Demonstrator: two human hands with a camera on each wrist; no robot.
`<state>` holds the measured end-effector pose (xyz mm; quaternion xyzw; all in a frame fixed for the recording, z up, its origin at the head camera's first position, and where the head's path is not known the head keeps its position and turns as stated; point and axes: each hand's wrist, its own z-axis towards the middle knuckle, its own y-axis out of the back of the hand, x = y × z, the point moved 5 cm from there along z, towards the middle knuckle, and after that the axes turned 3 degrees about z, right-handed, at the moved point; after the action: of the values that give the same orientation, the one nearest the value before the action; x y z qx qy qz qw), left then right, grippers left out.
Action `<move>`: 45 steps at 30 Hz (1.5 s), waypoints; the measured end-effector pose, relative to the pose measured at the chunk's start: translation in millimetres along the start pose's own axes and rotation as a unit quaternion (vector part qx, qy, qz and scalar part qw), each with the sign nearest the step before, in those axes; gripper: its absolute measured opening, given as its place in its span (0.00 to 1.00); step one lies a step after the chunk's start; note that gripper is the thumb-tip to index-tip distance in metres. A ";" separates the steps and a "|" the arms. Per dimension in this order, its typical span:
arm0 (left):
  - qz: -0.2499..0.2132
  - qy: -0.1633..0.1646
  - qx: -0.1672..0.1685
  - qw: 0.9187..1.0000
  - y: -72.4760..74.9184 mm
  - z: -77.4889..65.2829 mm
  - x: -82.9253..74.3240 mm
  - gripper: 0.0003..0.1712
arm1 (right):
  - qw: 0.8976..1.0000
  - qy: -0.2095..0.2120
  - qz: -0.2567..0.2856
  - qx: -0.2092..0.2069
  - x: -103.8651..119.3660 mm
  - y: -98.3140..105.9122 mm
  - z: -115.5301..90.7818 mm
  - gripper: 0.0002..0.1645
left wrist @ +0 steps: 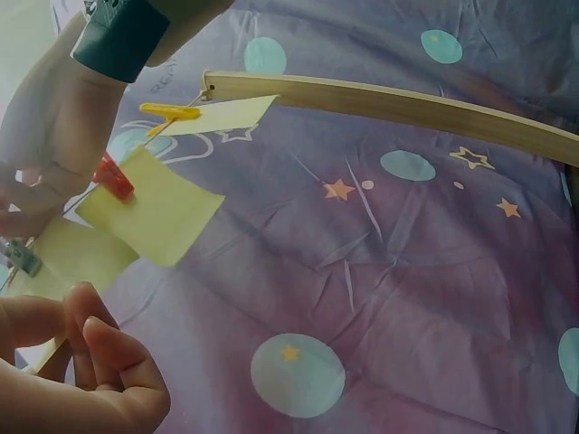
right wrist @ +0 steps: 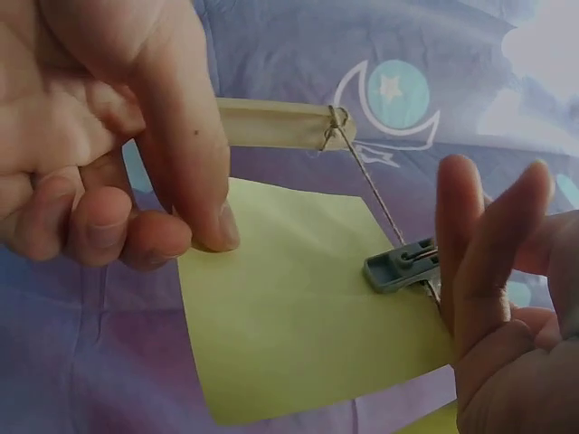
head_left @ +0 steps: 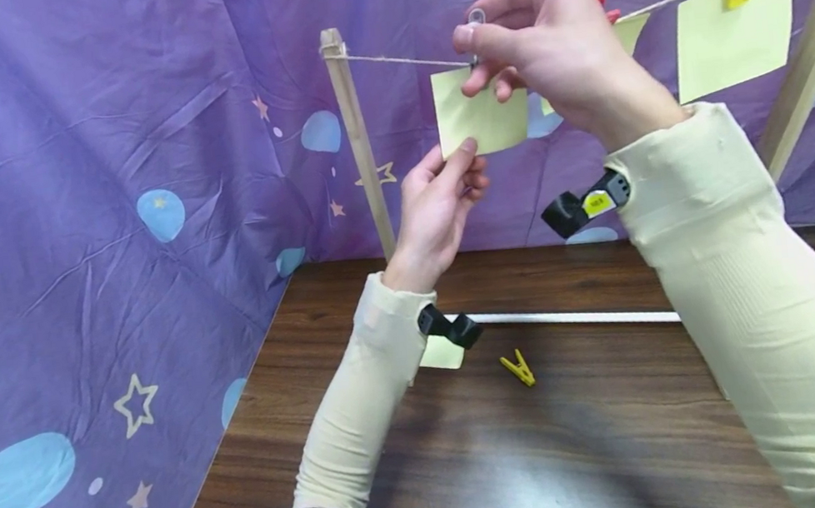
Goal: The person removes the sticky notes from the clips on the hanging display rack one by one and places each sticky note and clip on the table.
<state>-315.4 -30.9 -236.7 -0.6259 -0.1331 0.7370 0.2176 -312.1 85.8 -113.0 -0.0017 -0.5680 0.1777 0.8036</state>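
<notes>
A pale yellow paper note (head_left: 463, 113) hangs at the string (head_left: 400, 60), its top edge under a grey clothespin (right wrist: 394, 269). My right hand (head_left: 566, 51) pinches the clothespin's handle end between thumb and fingers. With thumb and fingers, my left hand (head_left: 436, 209) grips the note's lower left corner from below. In the right wrist view the clothespin's jaws lie over the paper and string. Farther right along the string, a red clothespin (left wrist: 114, 176) and a yellow clothespin (left wrist: 170, 111) each hold another yellow note. The right hand partly hides the red one in the head view.
Wooden posts (head_left: 355, 126) carry the string at either end. On the brown table (head_left: 308, 441) lie a loose yellow clothespin (head_left: 519, 369), a yellow paper (head_left: 442, 354) partly behind the left wrist, and a white bar (head_left: 573, 316). Purple patterned cloth (head_left: 180, 313) hangs behind and at left.
</notes>
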 end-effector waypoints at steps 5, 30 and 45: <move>0.004 -0.002 -0.002 1.000 0.5 -1.3 0.3 0.05 | 1.000 0.009 -0.009 -0.019 0.3 0.5 -0.8 0.13; 0.011 0.004 0.002 1.000 0.4 -2.1 5.1 0.04 | 0.989 0.135 -0.022 -0.064 9.6 -1.8 -3.3 0.06; 0.019 0.005 0.009 1.000 2.9 -5.8 8.0 0.04 | 0.976 0.192 -0.034 -0.098 15.1 2.1 -5.8 0.04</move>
<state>-311.1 -29.9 -246.0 -0.6300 -0.1129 0.7391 0.2099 -303.0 93.3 -101.7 -0.0950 -0.4179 0.0901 0.8990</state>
